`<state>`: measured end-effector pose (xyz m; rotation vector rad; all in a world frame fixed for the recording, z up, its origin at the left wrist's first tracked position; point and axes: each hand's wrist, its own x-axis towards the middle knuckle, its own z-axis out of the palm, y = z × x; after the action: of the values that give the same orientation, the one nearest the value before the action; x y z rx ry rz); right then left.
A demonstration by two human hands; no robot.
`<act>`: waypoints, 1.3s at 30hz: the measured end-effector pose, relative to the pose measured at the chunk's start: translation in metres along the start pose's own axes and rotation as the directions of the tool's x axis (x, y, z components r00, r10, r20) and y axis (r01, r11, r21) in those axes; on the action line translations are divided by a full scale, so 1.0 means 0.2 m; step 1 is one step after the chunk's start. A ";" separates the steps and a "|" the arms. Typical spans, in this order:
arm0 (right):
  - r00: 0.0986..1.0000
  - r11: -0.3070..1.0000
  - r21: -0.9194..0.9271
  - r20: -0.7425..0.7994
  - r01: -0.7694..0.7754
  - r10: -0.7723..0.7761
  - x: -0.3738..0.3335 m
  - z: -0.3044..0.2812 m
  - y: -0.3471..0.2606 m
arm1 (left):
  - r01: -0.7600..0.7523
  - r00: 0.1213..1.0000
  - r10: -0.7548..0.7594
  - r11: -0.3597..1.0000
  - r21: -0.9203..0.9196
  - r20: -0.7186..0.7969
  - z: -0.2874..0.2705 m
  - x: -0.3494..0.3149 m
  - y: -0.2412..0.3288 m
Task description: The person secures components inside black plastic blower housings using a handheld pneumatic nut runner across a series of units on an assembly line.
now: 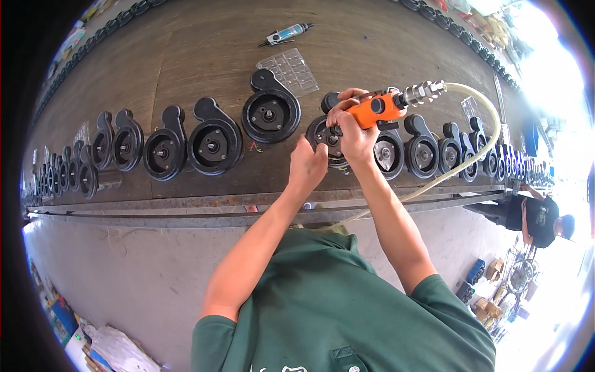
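My right hand (356, 133) is wrapped round an orange air-powered tool (374, 111), with a metal coupling and a clear hose (493, 111) at its rear. The tool's front end points down at a black round housing (319, 130) with a shaft at its centre. My left hand (308, 166) is closed at the left rim of that housing, its thumb over the edge. My hands and the tool hide part of the housing. Just left lies another such housing (271, 116), with thin coloured wires by its lower edge.
A long row of similar black housings (214, 146) runs along the bench (204, 37) to both sides. Farther back lie a clear plastic tray (290, 71) and a blue-silver air tool (288, 34). Another person (536, 217) stands at the bench's far right.
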<state>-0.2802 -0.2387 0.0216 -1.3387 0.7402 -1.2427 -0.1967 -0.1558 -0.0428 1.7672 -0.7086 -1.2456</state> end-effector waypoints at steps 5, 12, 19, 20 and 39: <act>0.998 0.999 0.015 0.034 -0.045 0.044 -0.02 0.03 0.00 | 0.044 0.998 -0.037 0.987 -0.154 0.047 -0.02 -0.06 0.10; 0.991 0.998 -0.059 0.133 -0.024 0.032 -0.04 0.05 0.01 | -0.122 0.991 0.119 0.991 -0.050 -0.065 0.04 -0.01 -0.04; 0.993 0.992 0.069 0.074 -0.101 0.096 -0.04 0.04 0.05 | -0.143 0.987 0.141 0.989 -0.028 -0.081 0.04 -0.03 -0.01; 0.994 0.994 0.066 0.074 -0.085 0.081 -0.04 0.04 0.06 | -0.100 0.993 0.097 0.994 -0.040 -0.072 0.03 -0.04 0.02; 0.997 0.995 -0.064 0.011 0.071 -0.071 -0.05 0.06 0.04 | -0.259 0.953 0.249 0.965 -0.037 -0.171 0.12 0.05 -0.13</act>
<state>-0.2687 -0.2274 0.0139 -1.4330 0.7380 -1.2778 -0.2160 -0.1576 -0.0742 1.6495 -0.7669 -0.9265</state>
